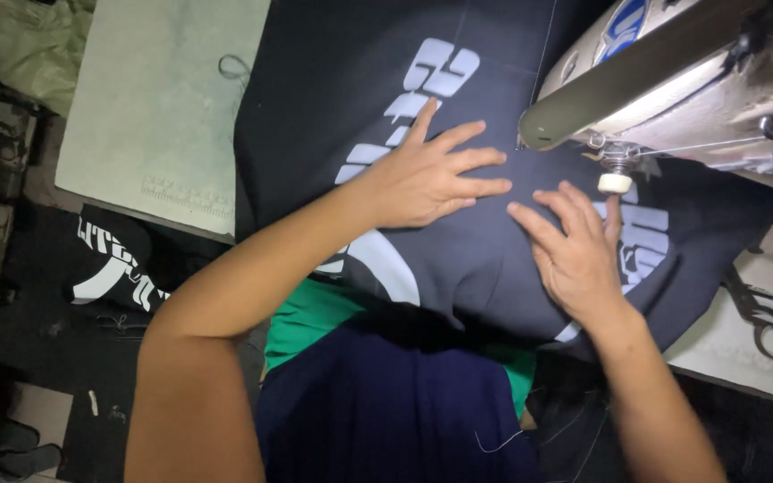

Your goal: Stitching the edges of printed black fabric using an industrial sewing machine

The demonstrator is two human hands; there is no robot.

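Note:
A dark navy fabric piece (351, 98) with large white printed shapes lies spread over the sewing table and hangs off its near edge. My left hand (431, 174) rests flat on it with the fingers spread, pointing toward the sewing machine (673, 80). My right hand (574, 250) presses the fabric just below the machine's needle area, fingers apart and bent, near a small white knob (615, 183). Neither hand holds anything.
A pale green table top (154, 107) extends to the left. Scissors (762, 313) lie on the table at the right. More dark printed fabric (114, 259) sits on the floor at the left. A light bag (29, 45) lies at the far left corner.

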